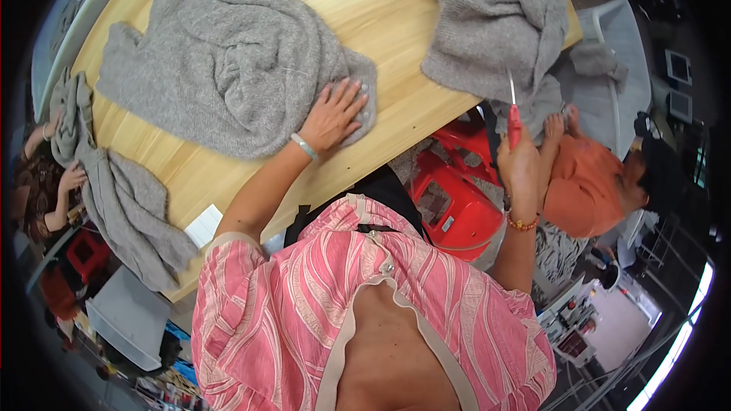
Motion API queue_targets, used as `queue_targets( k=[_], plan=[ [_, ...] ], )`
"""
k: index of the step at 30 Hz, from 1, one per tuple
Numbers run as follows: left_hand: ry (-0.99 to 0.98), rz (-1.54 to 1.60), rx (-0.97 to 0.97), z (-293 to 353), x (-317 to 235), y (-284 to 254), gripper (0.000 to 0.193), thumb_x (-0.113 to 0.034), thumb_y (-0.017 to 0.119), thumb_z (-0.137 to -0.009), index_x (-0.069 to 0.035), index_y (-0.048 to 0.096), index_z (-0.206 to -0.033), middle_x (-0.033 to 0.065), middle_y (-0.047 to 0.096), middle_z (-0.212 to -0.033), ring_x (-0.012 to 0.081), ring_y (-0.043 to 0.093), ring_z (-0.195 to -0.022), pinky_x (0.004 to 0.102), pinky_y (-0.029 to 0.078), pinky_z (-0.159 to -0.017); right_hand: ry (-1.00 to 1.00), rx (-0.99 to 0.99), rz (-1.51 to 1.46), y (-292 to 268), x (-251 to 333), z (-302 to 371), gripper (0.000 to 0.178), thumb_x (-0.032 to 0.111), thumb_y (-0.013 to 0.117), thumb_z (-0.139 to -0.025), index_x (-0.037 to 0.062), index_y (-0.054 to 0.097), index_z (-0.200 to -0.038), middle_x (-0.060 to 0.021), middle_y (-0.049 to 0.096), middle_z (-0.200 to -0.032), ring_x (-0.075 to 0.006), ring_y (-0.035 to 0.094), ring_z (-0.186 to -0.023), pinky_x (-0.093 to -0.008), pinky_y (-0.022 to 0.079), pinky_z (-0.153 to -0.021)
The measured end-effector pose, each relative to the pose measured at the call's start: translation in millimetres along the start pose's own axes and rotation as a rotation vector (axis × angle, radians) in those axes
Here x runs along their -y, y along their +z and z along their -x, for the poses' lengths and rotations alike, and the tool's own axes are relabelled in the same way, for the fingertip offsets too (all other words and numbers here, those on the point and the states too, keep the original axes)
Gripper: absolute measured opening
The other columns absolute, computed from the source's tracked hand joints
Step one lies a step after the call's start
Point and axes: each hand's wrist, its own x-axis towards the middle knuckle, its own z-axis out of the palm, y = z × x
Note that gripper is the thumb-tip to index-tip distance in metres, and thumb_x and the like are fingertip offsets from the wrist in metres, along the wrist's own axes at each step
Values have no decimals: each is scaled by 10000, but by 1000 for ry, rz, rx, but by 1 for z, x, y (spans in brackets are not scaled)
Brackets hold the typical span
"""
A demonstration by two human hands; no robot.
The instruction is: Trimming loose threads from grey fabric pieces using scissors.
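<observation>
My left hand lies flat with its fingers stretched out on the near right corner of a grey knitted garment. Small round buttons or studs show along that edge beside the fingertips. My right hand is closed around a red-handled tool with a thin, pointed metal end; its exact kind is unclear. The tool points away from me, off the table's right edge. Its tip overlaps the lower part of a second grey knitted garment in the view; whether they touch, I cannot tell.
The pale wooden table has its near edge in front of me. At the left, another person's hands hold a third grey garment. A white paper lies nearby. Red stools and a person in orange are at the right.
</observation>
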Motion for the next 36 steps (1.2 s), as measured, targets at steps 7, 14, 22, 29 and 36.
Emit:
queue_targets(
  k=[7, 14, 22, 29, 36],
  plan=[
    [-407, 42, -70, -56, 25, 27, 772, -545, 627, -747, -209, 377, -1396, 103, 229, -1502, 416, 186, -1354, 670, 217, -996, -183, 284, -143, 34, 35, 25, 339, 271, 583, -856, 96, 517, -1139, -247, 627, -778, -432, 614, -780, -519, 481, -666],
    [-480, 28, -53, -71, 26, 39, 754, -601, 571, -775, -260, 352, -1411, 60, 159, -1534, 428, 74, -1387, 750, 152, -956, -414, 537, -183, 54, 59, 37, 272, 224, 593, -835, 47, 520, -1028, -229, 627, -778, -428, 614, -761, -525, 476, -686],
    [-484, -44, -75, -70, 28, 38, 730, -602, 561, -787, -259, 366, -1401, 76, 172, -1528, 408, 98, -1389, 757, 153, -940, -429, 420, -296, 45, 79, 0, 238, 213, 587, -832, 35, 552, -986, -229, 633, -806, -421, 617, -784, -507, 479, -691],
    [-548, 13, -138, -90, 24, 46, 707, -601, 553, -796, -262, 382, -1393, 94, 177, -1524, 402, 109, -1388, 750, 148, -951, -487, 411, -251, 54, 69, -26, 201, 204, 590, -827, 36, 571, -936, -233, 630, -812, -418, 612, -790, -498, 478, -695],
    [-599, 50, -144, -100, 31, 39, 613, -488, 566, -840, -221, 418, -1372, 102, 226, -1507, 387, 139, -1388, 704, 130, -1009, -423, 508, -330, 54, 39, 0, 323, 225, 589, -844, 56, 522, -1111, -252, 617, -822, -435, 595, -827, -522, 459, -730]
  ],
)
